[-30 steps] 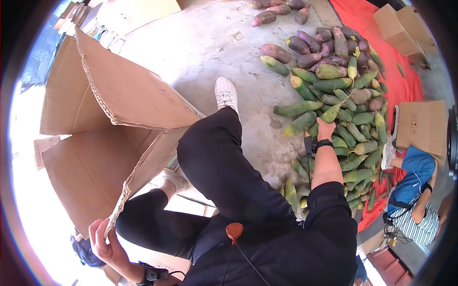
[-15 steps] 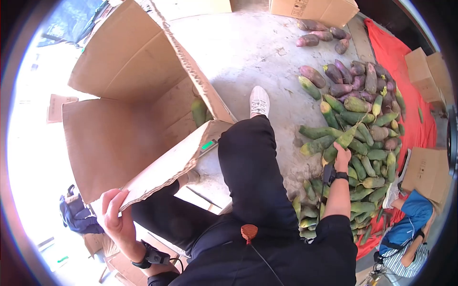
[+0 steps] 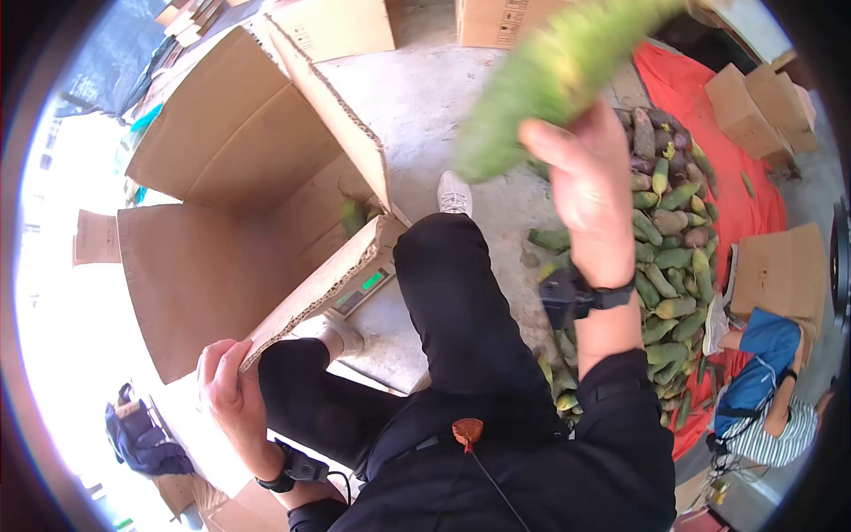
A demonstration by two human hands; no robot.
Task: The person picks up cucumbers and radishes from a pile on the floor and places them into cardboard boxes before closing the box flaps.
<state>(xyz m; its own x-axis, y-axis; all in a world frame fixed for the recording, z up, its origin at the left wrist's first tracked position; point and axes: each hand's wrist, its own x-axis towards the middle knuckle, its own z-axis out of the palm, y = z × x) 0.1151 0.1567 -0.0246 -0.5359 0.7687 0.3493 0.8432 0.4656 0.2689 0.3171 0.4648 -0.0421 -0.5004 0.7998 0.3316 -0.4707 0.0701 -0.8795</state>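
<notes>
My right hand [image 3: 592, 182] is raised in front of me, its fingers closed round a large green radish [image 3: 532, 89], which is blurred by motion. With my left hand [image 3: 232, 386] I grip the edge of a flap on the big open cardboard box [image 3: 204, 275] at my left. Inside that box, partly hidden by its wall, lies green produce [image 3: 353, 216]. A scale with a lit green display [image 3: 372, 280] shows beside the box. To my right, a heap of green radishes [image 3: 674, 306] is partly covered by my forearm, with purple-skinned ones [image 3: 644, 133] at its far end.
A red sheet [image 3: 731, 191] spreads along the heap's right side. More cartons [image 3: 776, 266] stand at the right and far side [image 3: 341, 27]. Another person in blue shorts [image 3: 758, 355] is at the lower right. My legs [image 3: 465, 310] lie between box and heap.
My right hand has lifted the green radish off the heap, up and toward the camera. My left hand stays on the box flap. The view has shifted slightly.
</notes>
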